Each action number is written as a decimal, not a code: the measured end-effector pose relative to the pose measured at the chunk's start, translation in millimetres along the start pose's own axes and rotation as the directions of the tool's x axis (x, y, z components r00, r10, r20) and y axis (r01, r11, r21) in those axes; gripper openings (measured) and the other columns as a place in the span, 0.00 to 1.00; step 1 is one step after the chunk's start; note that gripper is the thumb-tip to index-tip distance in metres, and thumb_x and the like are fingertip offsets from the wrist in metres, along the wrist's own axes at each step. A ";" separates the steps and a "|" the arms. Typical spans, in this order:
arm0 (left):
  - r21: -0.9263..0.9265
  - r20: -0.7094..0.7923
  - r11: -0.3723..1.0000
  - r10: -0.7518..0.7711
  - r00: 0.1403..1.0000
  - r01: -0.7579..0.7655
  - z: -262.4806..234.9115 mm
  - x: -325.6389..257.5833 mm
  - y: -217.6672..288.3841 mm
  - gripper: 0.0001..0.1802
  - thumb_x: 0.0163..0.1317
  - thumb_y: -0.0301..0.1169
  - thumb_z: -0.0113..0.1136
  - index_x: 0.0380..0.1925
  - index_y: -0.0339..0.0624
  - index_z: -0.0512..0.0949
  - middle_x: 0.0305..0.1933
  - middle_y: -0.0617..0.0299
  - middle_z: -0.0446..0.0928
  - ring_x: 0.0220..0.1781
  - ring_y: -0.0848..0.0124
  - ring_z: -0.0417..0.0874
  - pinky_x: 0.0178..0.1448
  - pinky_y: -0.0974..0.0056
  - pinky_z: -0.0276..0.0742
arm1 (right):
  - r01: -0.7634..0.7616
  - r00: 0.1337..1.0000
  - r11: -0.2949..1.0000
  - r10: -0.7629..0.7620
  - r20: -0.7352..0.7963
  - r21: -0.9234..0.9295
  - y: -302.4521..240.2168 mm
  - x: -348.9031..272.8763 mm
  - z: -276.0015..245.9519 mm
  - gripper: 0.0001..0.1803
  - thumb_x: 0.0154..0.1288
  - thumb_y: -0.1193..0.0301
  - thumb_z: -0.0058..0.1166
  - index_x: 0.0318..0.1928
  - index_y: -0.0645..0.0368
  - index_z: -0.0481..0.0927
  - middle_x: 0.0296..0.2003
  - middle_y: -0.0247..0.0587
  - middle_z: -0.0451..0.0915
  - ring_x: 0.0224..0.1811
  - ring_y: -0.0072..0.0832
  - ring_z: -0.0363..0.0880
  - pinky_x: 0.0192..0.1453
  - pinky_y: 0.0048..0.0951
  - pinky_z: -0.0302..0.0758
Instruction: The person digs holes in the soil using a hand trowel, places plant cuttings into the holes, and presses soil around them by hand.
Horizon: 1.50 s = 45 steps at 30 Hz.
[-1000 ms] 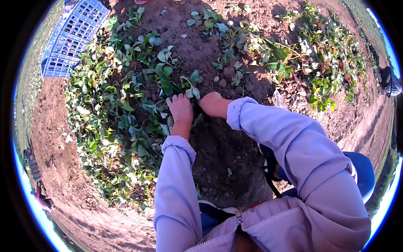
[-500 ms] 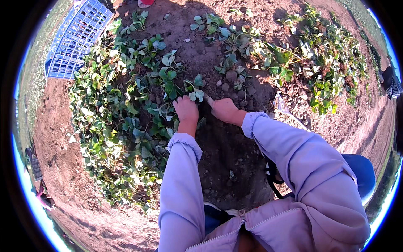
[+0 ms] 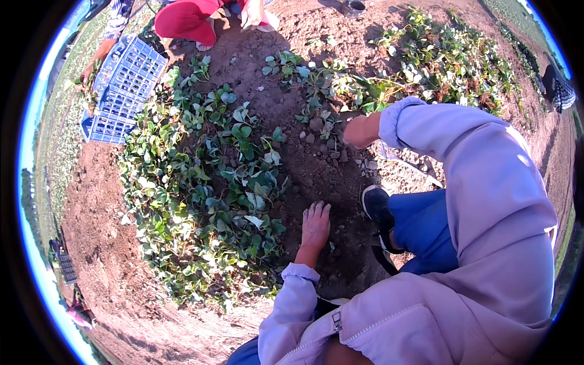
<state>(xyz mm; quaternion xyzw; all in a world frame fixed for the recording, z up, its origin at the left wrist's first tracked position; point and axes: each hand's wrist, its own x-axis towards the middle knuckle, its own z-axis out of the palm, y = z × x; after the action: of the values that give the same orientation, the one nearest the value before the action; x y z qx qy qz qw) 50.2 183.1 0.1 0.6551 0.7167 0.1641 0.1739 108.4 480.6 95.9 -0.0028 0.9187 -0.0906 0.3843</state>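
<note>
My left hand (image 3: pixel 315 226) rests palm down on the dark soil (image 3: pixel 304 164), its fingers stretched out and holding nothing. It lies just right of a thick patch of leafy green plants (image 3: pixel 201 182). Farther forward and to the right, my right hand (image 3: pixel 360 131) is bent low over loose clods, near the edge of another leafy clump (image 3: pixel 371 91). Its fingers are hidden behind the back of the hand, so what it holds, if anything, does not show. A pale, thin strip (image 3: pixel 409 162) lies on the ground by my right wrist.
A blue plastic crate (image 3: pixel 109 126) stands at the far left, a co-worker's arm (image 3: pixel 100 52) beside it. Another person in red trousers (image 3: pixel 182 23) is at the top. More plants (image 3: pixel 450 67) lie far right. My shoe (image 3: pixel 377 204) is right of my left hand.
My hands have parted: the left drew back from the plants onto the soil, the right moved right and forward. The pale stick-like piece at my right hand no longer shows. Co-workers came into view.
</note>
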 end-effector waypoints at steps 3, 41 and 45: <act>0.052 0.048 0.996 -0.075 0.996 0.072 3.2 -10.0 3.9 0.25 0.44 0.29 0.53 0.47 0.42 0.64 0.51 0.54 0.62 0.55 0.56 0.60 0.56 0.55 0.57 | -0.164 0.986 0.986 0.163 0.015 0.043 13.2 -33.9 6.0 0.10 0.44 0.72 0.45 0.27 0.64 0.76 0.26 0.48 0.75 0.30 0.43 0.74 0.32 0.39 0.70; -0.481 -0.173 0.857 -0.302 0.938 0.187 -59.6 49.4 2.8 0.21 0.52 0.25 0.49 0.48 0.36 0.63 0.51 0.50 0.63 0.53 0.56 0.63 0.56 0.61 0.59 | 0.362 0.922 -0.389 0.017 -0.386 0.847 22.2 27.5 39.7 0.11 0.56 0.72 0.47 0.40 0.61 0.70 0.35 0.33 0.71 0.35 0.20 0.70 0.39 0.23 0.69; -0.633 -0.207 0.758 -0.365 0.908 0.160 -75.5 84.9 5.3 0.22 0.55 0.27 0.49 0.49 0.33 0.61 0.51 0.53 0.63 0.54 0.64 0.63 0.56 0.65 0.58 | 0.300 0.919 -0.453 -0.099 -0.381 0.840 -10.4 37.1 28.6 0.10 0.57 0.72 0.46 0.40 0.61 0.70 0.37 0.32 0.71 0.38 0.20 0.69 0.42 0.24 0.68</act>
<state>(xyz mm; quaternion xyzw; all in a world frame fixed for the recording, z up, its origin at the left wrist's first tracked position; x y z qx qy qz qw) 13.0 267.6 66.5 0.4214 0.7309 0.4600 0.2769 101.8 462.9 51.7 0.1468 0.4248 -0.8839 0.1292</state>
